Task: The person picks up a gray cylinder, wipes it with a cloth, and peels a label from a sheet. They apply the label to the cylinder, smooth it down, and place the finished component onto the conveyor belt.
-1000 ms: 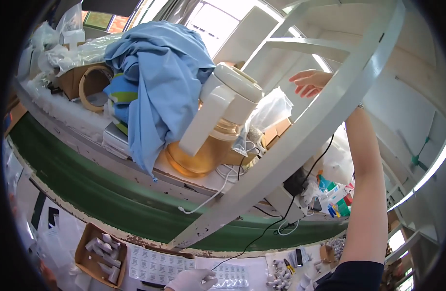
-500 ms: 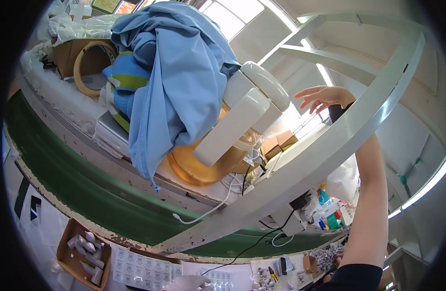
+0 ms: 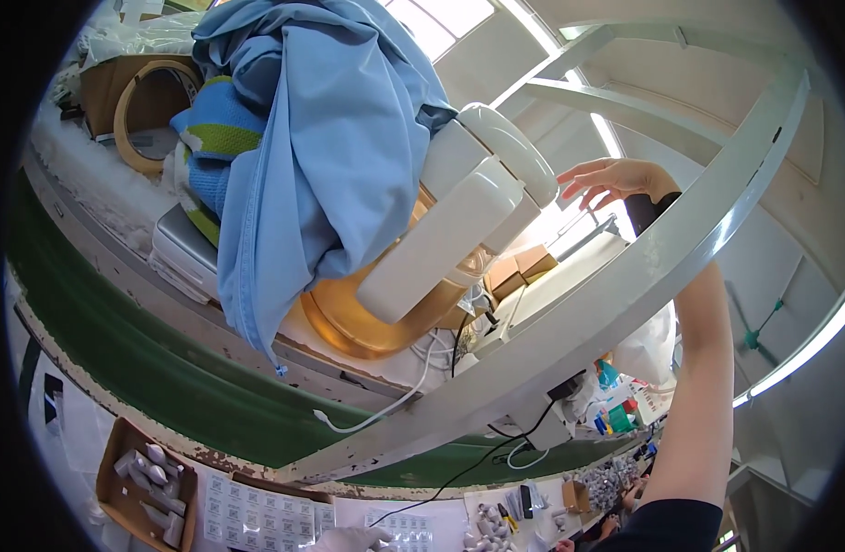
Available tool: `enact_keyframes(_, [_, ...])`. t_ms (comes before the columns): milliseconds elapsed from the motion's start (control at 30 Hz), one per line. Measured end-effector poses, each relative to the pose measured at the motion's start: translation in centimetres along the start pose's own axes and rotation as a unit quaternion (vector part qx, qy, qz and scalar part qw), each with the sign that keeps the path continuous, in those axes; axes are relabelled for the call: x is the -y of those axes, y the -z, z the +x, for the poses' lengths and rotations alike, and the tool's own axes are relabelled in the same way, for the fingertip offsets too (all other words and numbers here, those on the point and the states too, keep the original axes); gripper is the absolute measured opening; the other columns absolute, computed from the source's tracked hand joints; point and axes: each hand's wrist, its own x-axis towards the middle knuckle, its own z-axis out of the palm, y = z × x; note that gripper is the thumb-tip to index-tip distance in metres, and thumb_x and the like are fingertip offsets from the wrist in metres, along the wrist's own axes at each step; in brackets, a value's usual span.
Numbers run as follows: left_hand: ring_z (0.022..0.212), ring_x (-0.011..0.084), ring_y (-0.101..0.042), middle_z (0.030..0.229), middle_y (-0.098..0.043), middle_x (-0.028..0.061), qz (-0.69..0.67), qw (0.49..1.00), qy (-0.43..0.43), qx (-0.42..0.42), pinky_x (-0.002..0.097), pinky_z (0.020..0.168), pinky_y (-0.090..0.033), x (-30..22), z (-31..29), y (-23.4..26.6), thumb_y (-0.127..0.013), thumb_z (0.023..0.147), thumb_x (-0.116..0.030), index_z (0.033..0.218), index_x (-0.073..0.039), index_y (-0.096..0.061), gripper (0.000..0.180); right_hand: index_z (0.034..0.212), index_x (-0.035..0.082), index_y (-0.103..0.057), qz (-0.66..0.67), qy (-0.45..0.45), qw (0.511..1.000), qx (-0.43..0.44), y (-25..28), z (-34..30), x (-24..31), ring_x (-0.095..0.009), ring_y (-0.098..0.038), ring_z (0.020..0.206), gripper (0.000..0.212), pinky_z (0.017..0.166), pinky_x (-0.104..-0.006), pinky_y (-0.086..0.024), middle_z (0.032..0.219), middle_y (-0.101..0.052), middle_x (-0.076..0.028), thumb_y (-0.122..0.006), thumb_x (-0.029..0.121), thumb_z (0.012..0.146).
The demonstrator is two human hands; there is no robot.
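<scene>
**Right fingertips at jug lid, nothing gripped**

Nearest: left hand point(image 3: 347, 541), white-gloved, cut by the bottom edge beside the label sheet point(image 3: 266, 511). Can't tell if it holds anything. Open cardboard box point(image 3: 192, 506) of grey parts point(image 3: 151, 474) sits left of the sheet.

Next out: white frame post point(image 3: 570, 327), slanting across. My right arm runs up behind it. Right hand point(image 3: 620, 179) shows past it: bare, fingers loosely spread, grip wide, nothing in it.

Change: over the last second the fingertip-to-lid gap shrinks to almost nothing in view. Camera shifts too, so part is viewpoint. Contact unclear; I read the jug as in reach but unheld.

Jug point(image 3: 436, 244): on the ledge above the green panel point(image 3: 211, 405), against the blue jacket point(image 3: 340, 156). Long axis slants from amber base, lower left, to lid point(image 3: 514, 152), upper right; view is tilted, so probably upright. Handle faces me, spout not visible.

Beyond: small cartons point(image 3: 514, 276), then window point(image 3: 441, 23).
</scene>
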Motion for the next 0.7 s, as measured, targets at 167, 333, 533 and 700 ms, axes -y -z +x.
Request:
enact_keyframes(167, [0.080, 0.0313, -0.064, 0.086, -0.067, 0.0148, -0.056, 0.995, -0.047, -0.069, 0.0387, 0.068, -0.050, -1.8, 0.4, 2.5, -0.060, 0.084, -0.025, 0.096, -0.005, -0.066, 0.024, 0.135, 0.016, -0.044, -0.001, 0.037, 0.999, -0.002, 0.0, -0.5, -0.2, -0.022, -0.056, 0.106, 0.045, 0.095, -0.0363, -0.044, 0.133, -0.045, -0.011, -0.050, 0.033, 0.094])
enact_keyframes(333, [0.078, 0.0302, -0.064, 0.085, -0.067, 0.0137, -0.136, 0.979, -0.011, -0.150, 0.0370, 0.070, -0.051, -3.1, 0.6, 4.4, -0.059, 0.083, -0.032, 0.095, -0.006, -0.066, 0.030, 0.139, 0.010, -0.036, -0.092, 0.015, 0.995, 0.029, -1.3, 0.8, 0.6, -0.022, -0.055, 0.110, 0.053, 0.093, -0.0357, -0.045, 0.135, -0.044, -0.011, -0.049, 0.036, 0.095])
enact_keyframes(533, [0.076, 0.0290, -0.064, 0.083, -0.066, 0.0157, -0.179, 0.964, 0.009, -0.199, 0.0347, 0.064, -0.049, -1.6, 0.2, 3.0, -0.064, 0.082, -0.013, 0.092, -0.002, -0.066, 0.015, 0.138, 0.007, -0.034, -0.074, -0.024, 0.995, 0.065, -1.6, 1.0, 1.8, -0.023, -0.056, 0.110, 0.050, 0.094, -0.0339, -0.046, 0.134, -0.043, -0.013, -0.048, 0.030, 0.096])
enact_keyframes(700, [0.074, 0.0293, -0.064, 0.081, -0.066, 0.0168, -0.170, 0.966, 0.019, -0.191, 0.0356, 0.064, -0.050, -0.5, 0.2, 2.3, -0.064, 0.082, -0.016, 0.091, -0.002, -0.066, 0.017, 0.130, 0.003, -0.041, -0.004, -0.057, 0.995, 0.086, -1.9, 1.4, 2.4, -0.022, -0.056, 0.111, 0.039, 0.094, -0.0306, -0.047, 0.127, -0.050, -0.014, -0.049, 0.019, 0.096])
